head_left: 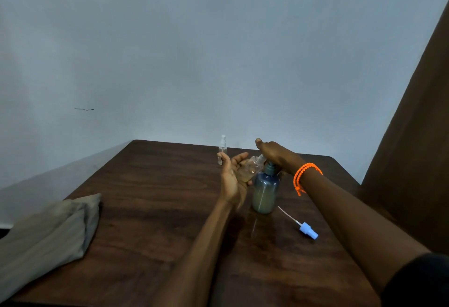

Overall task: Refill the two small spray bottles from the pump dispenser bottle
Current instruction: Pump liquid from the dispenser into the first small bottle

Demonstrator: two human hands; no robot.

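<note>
Left hand (233, 180): palm turned up, fingers curled round a small clear spray bottle (252, 167) with its cap off, tilted so the neck points at the pump.
Right hand (274, 155): laid flat on top of the pump head, fingers straight and thumb stretched out, pressing rather than gripping; an orange bracelet (306, 175) sits on the wrist.
Pump dispenser bottle (265, 191): upright on the wooden table (150, 209), directly under the right palm and just beside the left fingers.
Second spray bottle (222, 150): upright and capped, just beyond the left fingertips.
Blue sprayer cap (308, 230): lying on the table with its tube, nearer than the right hand.
Folded cloth (51, 231): far left of both hands.
</note>
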